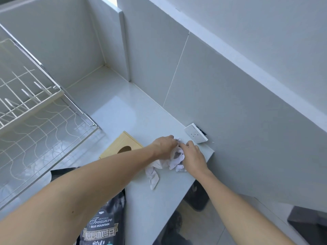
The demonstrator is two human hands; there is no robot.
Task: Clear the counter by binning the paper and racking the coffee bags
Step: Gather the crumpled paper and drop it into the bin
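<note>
Crumpled white paper [175, 159] lies in a loose heap near the right end of the pale counter [123, 106]. My left hand [163, 146] grips its left side and my right hand [193, 155] grips its right side. One twisted strip of the paper [153, 175] trails toward me on the counter. A black coffee bag [104, 221] lies flat on the counter below my left forearm, which hides part of it. A white wire rack [31, 106] with two tiers stands at the left.
A wooden tissue box [122, 145] sits just left of my left hand. A white wall socket [195, 132] is mounted right behind the paper. A dark bin [197, 197] stands on the floor below the counter's right edge. A dark object [308, 223] is at the far right.
</note>
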